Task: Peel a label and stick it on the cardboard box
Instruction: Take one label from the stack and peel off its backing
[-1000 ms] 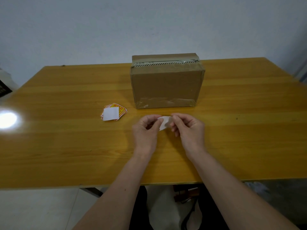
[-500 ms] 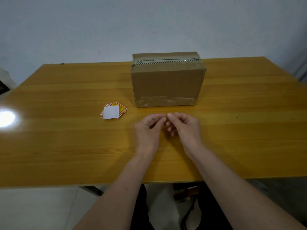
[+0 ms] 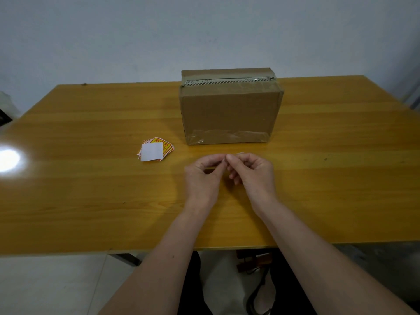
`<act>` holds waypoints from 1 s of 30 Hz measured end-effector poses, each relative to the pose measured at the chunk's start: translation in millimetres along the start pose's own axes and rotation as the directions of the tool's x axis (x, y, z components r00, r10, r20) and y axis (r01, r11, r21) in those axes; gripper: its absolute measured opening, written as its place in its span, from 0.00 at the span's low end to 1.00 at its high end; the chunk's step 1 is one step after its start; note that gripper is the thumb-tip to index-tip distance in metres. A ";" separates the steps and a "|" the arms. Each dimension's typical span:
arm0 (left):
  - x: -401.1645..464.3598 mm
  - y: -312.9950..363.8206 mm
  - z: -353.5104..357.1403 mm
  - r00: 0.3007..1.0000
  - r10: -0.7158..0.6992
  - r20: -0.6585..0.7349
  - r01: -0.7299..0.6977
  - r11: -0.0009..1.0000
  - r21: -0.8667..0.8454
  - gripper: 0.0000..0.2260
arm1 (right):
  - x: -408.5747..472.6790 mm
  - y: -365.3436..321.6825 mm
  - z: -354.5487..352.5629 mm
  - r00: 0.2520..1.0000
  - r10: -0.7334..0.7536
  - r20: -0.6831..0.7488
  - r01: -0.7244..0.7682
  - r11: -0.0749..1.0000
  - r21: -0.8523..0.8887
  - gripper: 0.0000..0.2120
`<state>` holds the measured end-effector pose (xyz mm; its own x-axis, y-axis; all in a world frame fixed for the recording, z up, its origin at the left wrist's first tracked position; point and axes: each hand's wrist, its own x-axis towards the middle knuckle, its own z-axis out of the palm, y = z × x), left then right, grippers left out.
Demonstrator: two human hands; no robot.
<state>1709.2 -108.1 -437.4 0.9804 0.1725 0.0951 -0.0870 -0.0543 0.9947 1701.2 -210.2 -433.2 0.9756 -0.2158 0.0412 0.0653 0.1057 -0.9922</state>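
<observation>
A brown cardboard box [image 3: 230,110] stands taped at the back middle of the wooden table [image 3: 91,189]. In front of it, my left hand [image 3: 202,178] and my right hand [image 3: 254,176] meet fingertip to fingertip. Together they pinch a small label [image 3: 239,153], seen nearly edge-on, with only a thin pale sliver showing above my right fingers. A small pile of red-and-yellow labels [image 3: 167,145] lies to the left of the box, with a white backing sheet [image 3: 151,151] on top.
The table's front edge runs just under my forearms. A bright light reflection sits on the tabletop at far left. A pale wall rises behind the table, and dark items lie on the floor beneath it.
The label showed its white face between my fingers a second ago; it has turned edge-on and is almost hidden. My fingertips have drawn closer together.
</observation>
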 end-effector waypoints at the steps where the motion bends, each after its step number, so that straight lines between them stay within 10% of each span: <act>1: -0.3 -0.1 0.0 1.000 0.018 -0.009 -0.018 1.000 0.025 0.10 | 0.2 0.3 -0.5 1.000 0.002 -0.001 -0.002 1.000 0.000 0.09; 30: -3.6 0.8 -0.1 0.992 0.118 -0.034 -0.115 0.991 0.062 0.20 | 0.1 3.2 2.0 0.999 0.008 -0.038 -0.007 1.000 0.028 0.08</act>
<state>1705.6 -108.7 -437.0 0.9568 0.1982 0.2128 -0.1884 -0.1352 0.9727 1701.9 -207.9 -436.1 0.9674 -0.2517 0.0285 0.0641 0.1342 -0.9889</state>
